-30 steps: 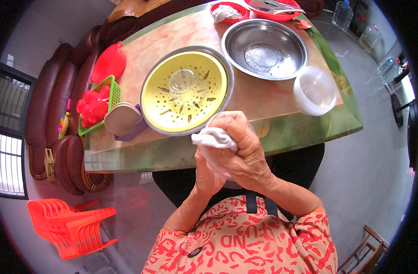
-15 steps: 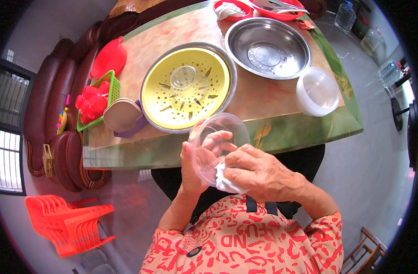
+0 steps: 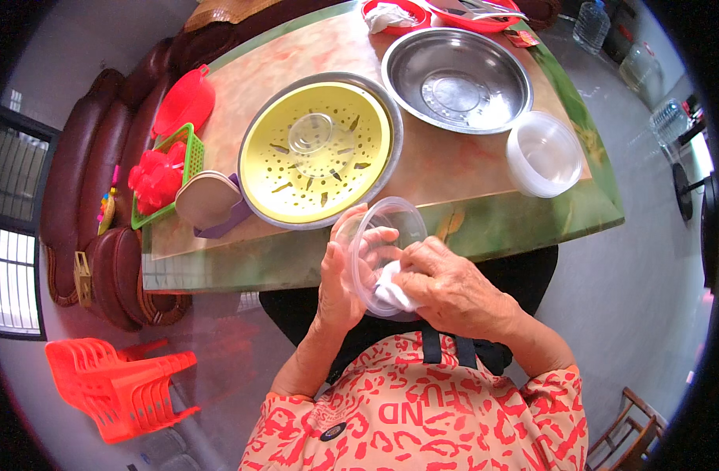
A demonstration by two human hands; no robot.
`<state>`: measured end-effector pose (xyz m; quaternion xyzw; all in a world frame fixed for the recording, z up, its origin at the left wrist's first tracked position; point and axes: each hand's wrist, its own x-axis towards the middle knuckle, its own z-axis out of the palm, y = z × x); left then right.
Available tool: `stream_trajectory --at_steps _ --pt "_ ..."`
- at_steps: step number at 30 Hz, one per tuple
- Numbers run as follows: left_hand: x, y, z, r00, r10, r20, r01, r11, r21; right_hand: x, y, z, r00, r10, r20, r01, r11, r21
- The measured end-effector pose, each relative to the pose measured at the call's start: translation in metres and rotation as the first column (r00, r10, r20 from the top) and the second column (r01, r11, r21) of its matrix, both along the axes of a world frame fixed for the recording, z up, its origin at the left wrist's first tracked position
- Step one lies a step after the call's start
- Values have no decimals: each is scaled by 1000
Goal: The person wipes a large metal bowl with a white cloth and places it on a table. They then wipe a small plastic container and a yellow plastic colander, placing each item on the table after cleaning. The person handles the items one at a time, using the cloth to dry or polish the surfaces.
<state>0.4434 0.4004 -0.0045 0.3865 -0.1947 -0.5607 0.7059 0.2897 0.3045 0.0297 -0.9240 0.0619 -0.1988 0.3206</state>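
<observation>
A clear round plastic bowl (image 3: 410, 220) is tilted up in front of me, just off the table's near edge. My left hand (image 3: 345, 271) grips it from behind and the left side, with the fingers visible through the plastic. My right hand (image 3: 458, 290) pinches a white cloth (image 3: 392, 290) and presses it against the inside of the bowl, low on its right. Beyond the bowl, a yellow colander (image 3: 257, 169) rests in a metal basin, and a small clear bowl (image 3: 311, 133) lies in the colander.
A wide steel basin (image 3: 406, 90) stands at the far right of the table. Nearer, stacked clear bowls (image 3: 544, 153) sit by the right edge. Along the left are a green basket (image 3: 193, 161) of red items, a purple holder (image 3: 222, 226) and a red colander (image 3: 185, 102).
The bowl has turned more sideways in my left hand. My right hand and the cloth have moved slightly right, and the cloth now reaches further inside the bowl.
</observation>
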Motion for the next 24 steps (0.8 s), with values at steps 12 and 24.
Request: stream_trajectory --at_steps 12,24 --pt "-4 -1 0 994 75 79 -72 997 -36 32 7 1 987 -156 -29 152 983 -99" --pt "-7 3 -2 994 87 -59 -92 991 -98 43 18 4 933 -335 133 316 937 149"
